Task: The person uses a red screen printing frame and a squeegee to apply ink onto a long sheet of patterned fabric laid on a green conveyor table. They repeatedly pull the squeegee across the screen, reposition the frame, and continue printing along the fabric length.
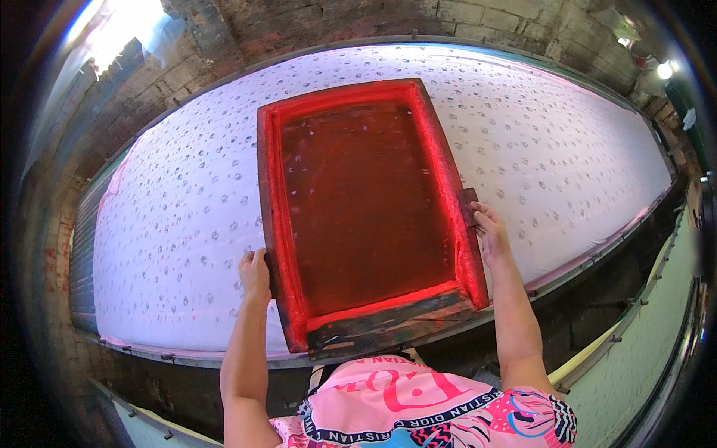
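Observation:
A large screen-printing frame (444,160) is tilted in front of me above the white cloth (179,216). Its wooden sides are smeared with bright red ink, and a dark red mesh (366,209) fills the middle. My left hand (255,275) grips the frame's left side near its lower corner, with the thumb on top. On the opposite side, my right hand (489,230) is closed around a small dark block (468,207) that sticks out from the frame. Black stains cover the near end of the frame, close to my body. The frame hides the cloth beneath it.
The cloth lies over a long table (478,322) and bears rows of small dark printed motifs. Behind it stands a rough block wall (497,21). A second table with a pale green top (642,358) is at the lower right, across a dark gap.

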Demonstrator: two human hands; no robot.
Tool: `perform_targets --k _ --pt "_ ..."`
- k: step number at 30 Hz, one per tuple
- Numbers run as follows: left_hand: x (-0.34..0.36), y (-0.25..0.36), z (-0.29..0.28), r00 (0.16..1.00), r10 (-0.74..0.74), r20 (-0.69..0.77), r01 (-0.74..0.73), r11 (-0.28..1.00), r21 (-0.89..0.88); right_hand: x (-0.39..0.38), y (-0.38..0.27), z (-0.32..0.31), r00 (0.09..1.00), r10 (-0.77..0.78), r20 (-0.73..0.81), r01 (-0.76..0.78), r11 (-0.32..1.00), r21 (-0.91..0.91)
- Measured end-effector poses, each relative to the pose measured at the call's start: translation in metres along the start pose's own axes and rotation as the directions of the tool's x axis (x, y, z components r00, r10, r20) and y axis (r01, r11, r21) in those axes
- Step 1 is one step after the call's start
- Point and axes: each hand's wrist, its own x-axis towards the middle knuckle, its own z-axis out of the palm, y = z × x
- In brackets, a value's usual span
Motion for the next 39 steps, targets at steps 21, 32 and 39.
perform_targets --k 21,32,39 --pt "0.017 -0.032 0.009 1.000 0.026 0.013 -0.028 0.971 0.239 -0.200 0.041 0.115 0.511 -0.089 0.855 0.858 0.005 -0.513" --pt "0.009 -0.022 0.013 0.988 0.155 0.019 -0.154 0.942 0.298 -0.195 0.027 0.173 0.689 0.170 0.704 0.722 -0.084 -0.687" --pt "0.006 -0.019 0.014 0.991 0.129 0.047 -0.137 0.951 0.278 -0.220 0.065 0.160 0.627 -0.068 0.776 0.764 -0.142 -0.629"
